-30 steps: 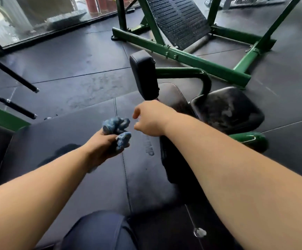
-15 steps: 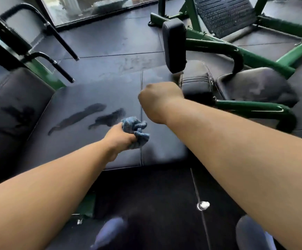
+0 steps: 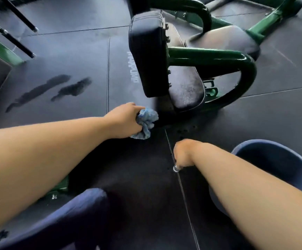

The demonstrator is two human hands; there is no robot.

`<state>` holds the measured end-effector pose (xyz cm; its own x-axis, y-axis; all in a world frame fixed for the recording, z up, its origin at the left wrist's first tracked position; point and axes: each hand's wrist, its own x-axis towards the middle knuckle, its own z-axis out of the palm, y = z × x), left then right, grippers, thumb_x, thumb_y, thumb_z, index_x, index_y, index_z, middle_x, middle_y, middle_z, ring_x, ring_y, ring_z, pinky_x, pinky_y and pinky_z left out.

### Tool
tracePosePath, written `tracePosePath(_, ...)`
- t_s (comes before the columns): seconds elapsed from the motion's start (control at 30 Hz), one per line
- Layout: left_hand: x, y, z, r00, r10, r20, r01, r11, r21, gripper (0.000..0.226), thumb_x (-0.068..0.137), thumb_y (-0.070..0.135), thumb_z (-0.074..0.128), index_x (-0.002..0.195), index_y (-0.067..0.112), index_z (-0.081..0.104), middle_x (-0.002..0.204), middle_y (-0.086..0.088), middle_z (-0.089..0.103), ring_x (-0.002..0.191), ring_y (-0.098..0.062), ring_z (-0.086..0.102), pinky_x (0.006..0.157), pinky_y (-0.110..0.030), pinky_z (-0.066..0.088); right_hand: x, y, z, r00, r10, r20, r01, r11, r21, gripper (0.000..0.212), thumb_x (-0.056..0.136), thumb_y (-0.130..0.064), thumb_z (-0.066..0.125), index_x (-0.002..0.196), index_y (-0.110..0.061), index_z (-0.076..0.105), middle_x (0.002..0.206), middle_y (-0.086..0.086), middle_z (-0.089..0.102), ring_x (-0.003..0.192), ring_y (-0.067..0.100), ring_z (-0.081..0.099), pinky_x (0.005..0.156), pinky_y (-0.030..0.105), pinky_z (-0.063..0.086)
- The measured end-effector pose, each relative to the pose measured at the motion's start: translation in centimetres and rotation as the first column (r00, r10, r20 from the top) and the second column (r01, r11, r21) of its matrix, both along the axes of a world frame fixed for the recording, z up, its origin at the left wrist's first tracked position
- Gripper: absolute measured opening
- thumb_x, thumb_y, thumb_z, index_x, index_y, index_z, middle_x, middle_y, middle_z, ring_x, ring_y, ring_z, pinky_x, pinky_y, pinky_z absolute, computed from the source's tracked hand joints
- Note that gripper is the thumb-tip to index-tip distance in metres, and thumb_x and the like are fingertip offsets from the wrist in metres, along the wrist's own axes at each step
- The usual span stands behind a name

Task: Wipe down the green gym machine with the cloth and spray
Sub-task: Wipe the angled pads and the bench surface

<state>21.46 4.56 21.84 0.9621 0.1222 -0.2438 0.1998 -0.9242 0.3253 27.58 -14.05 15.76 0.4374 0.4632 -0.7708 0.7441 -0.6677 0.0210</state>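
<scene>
My left hand (image 3: 125, 121) grips a crumpled blue cloth (image 3: 146, 121) and holds it against the low front of the green gym machine (image 3: 206, 56), just under its upright black pad (image 3: 146, 58). A worn black seat pad (image 3: 186, 89) lies right of the cloth. My right hand (image 3: 183, 154) is down near the floor, fingers curled over a small clear, shiny object (image 3: 176, 168) that peeks out below the fist. No spray bottle is plainly visible.
Black rubber floor tiles carry two dark wet streaks (image 3: 56, 87) at the left. Another green machine with black handles (image 3: 11, 38) stands at the far left. My knees in blue trousers (image 3: 276, 159) frame the bottom of the view.
The view tilted down and closer. My left hand carried the cloth right to the machine's base. My right hand dropped from beside the pad to the small clear object on the floor.
</scene>
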Motion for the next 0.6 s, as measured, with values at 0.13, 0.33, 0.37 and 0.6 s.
tracePosePath(0.13,-1.1,-1.0,-3.1,0.95,-0.058,0.308,0.022,0.993,0.12,0.017,0.077,0.023,0.064,0.086,0.016,0.052,0.104,-0.001,0.054,0.071,-0.03,0.051,0.062,-0.032,0.039,-0.3,-2.4,-5.6,0.969,-0.233,-0.084,0.234,0.972,-0.001,0.083,0.078,-0.033,0.077,0.147,-0.025,0.033,0.141,0.009,0.045,0.124,0.028,0.049,0.099,0.035,0.047)
tracePosePath(0.33,-2.6,0.3,-5.9,0.891,-0.038,0.453,-0.005,0.996,0.093,0.036,0.073,0.019,0.071,0.108,0.011,0.065,0.108,-0.006,0.058,0.073,-0.037,0.059,0.059,-0.033,0.045,-2.5,-2.1,-10.3,0.923,-0.381,-0.05,0.384,0.909,0.161,0.033,0.095,-0.005,0.048,0.126,-0.016,0.054,0.127,0.011,0.056,0.109,0.028,0.057,0.092,0.037,0.05)
tracePosePath(0.37,-2.7,0.5,-6.1,0.886,-0.029,0.463,-0.015,0.996,0.09,0.037,0.073,0.019,0.071,0.109,0.012,0.065,0.108,-0.006,0.058,0.073,-0.036,0.059,0.06,-0.032,0.043,-2.8,-2.0,-10.7,0.917,-0.397,-0.018,0.392,0.896,0.206,0.027,0.096,-0.006,0.046,0.119,-0.014,0.058,0.12,0.011,0.058,0.104,0.028,0.059,0.09,0.038,0.051)
tracePosePath(0.6,-3.8,1.5,-5.1,0.906,0.1,0.412,-0.144,0.986,0.078,0.039,0.08,0.023,0.066,0.118,0.016,0.062,0.115,-0.003,0.056,0.087,-0.034,0.058,0.069,-0.032,0.042,-2.7,-0.5,-8.0,0.693,-0.627,-0.356,0.705,0.483,0.52,0.013,0.083,-0.028,0.065,0.071,-0.023,0.065,0.078,0.001,0.066,0.078,0.018,0.061,0.064,0.033,0.049)
